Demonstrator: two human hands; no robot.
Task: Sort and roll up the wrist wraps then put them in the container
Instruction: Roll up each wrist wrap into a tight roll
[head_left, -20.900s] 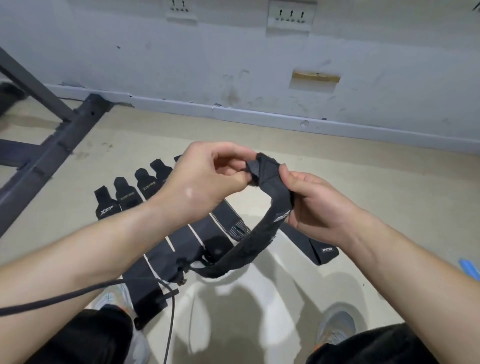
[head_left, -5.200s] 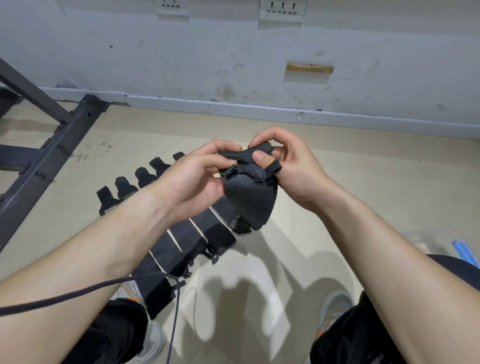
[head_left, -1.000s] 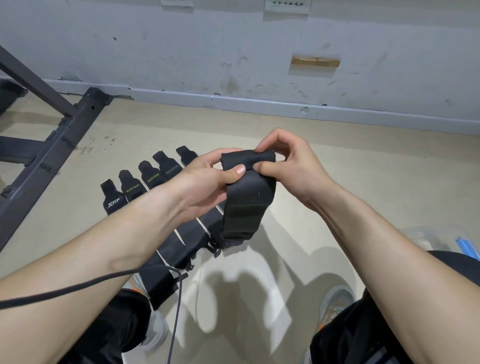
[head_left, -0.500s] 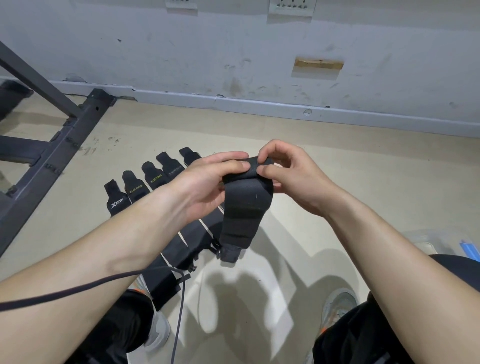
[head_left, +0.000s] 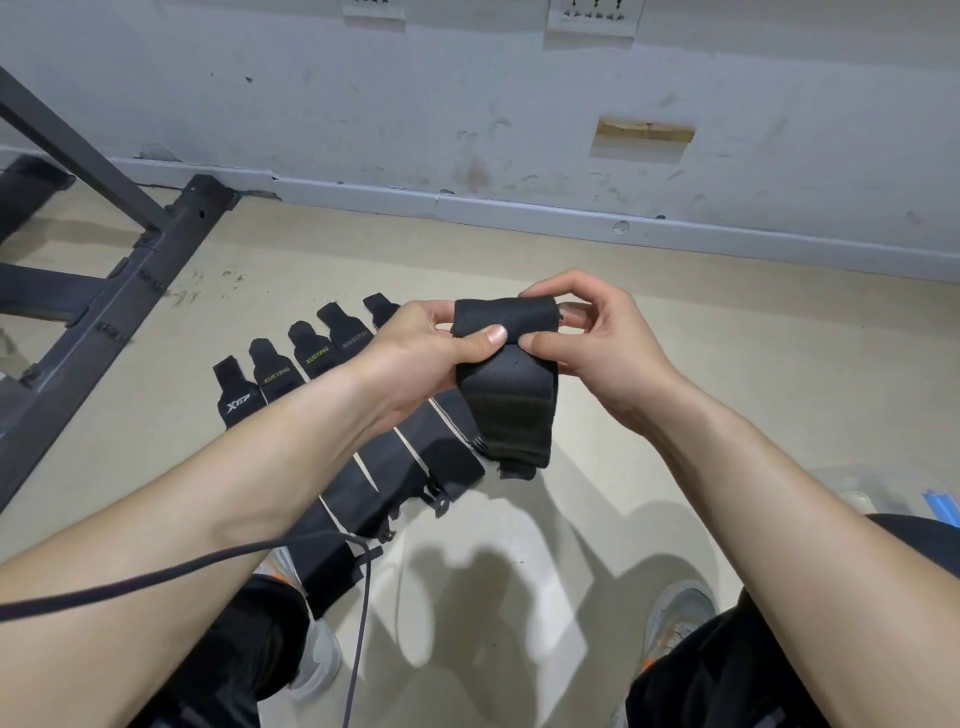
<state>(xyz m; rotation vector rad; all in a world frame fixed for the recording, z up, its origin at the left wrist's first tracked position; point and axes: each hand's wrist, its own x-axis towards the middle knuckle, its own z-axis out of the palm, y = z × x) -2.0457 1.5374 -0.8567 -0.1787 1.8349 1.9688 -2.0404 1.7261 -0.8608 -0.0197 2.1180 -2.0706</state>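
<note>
Fingers (head_left: 485, 338) of both hands pinch one black wrist wrap (head_left: 511, 400) held up off the ground. The left hand (head_left: 410, 358) presses its thumb on the near face with its other fingers curled behind. The right hand (head_left: 613, 353) nips the right edge between thumb and curled fingers. The wrap's turned-over top sits between the two hands, and its loose end hangs straight down below them. On the floor (head_left: 675, 364) beneath and to the left, flat wraps (head_left: 358, 488) lie side by side in a slanting row; five tabbed far ends show. One clear container (head_left: 857, 488) sits at the right edge, partly hidden by the right forearm. One dark cable (head_left: 182, 566) crosses the left forearm.
</note>
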